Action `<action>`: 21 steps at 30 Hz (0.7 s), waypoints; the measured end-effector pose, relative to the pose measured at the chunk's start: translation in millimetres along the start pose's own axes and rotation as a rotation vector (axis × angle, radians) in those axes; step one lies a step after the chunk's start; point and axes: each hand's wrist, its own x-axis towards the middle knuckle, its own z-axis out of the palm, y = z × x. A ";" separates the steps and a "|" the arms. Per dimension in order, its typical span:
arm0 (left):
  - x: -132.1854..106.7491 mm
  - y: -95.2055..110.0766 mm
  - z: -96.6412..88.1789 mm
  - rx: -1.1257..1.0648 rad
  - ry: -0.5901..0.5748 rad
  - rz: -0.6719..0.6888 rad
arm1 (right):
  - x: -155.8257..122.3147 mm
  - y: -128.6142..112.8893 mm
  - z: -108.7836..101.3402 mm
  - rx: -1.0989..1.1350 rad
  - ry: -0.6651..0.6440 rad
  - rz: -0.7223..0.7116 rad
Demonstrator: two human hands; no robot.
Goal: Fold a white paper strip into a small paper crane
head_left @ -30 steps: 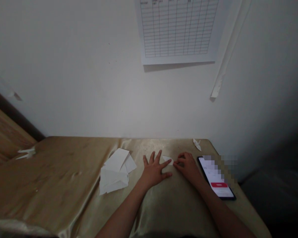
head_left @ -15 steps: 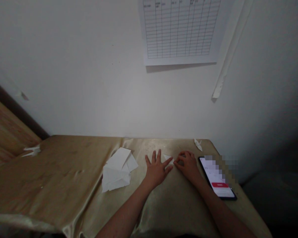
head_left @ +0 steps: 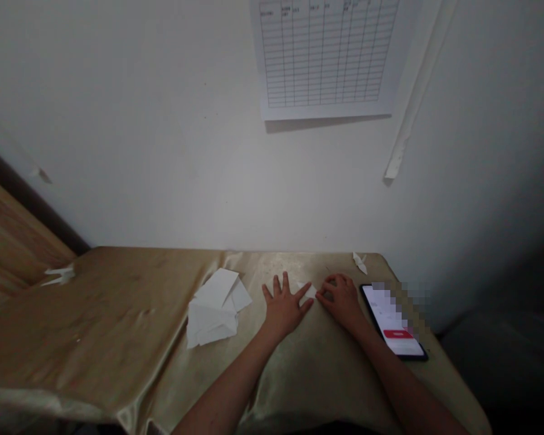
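A small folded piece of white paper lies on the gold cloth between my two hands. My left hand rests with its fingers spread, and its index finger lies over the left side of the paper. At the paper's right edge, my right hand has its thumb and index finger pinched together on the corner. The fingers hide part of the paper, so its full shape cannot be made out.
Left of my hands lies a pile of white paper sheets. A phone with a lit screen is on the right. A small folded paper figure sits at the back right, another white paper figure at the far left. Behind rises a wall.
My left index finger has shifted slightly left on the paper, showing a bit more of it. The right hand keeps its pinch. The view has moved a little.
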 end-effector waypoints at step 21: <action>-2.5 -0.6 5.0 -0.018 0.013 0.095 | 0.9 2.0 2.5 0.047 0.023 0.034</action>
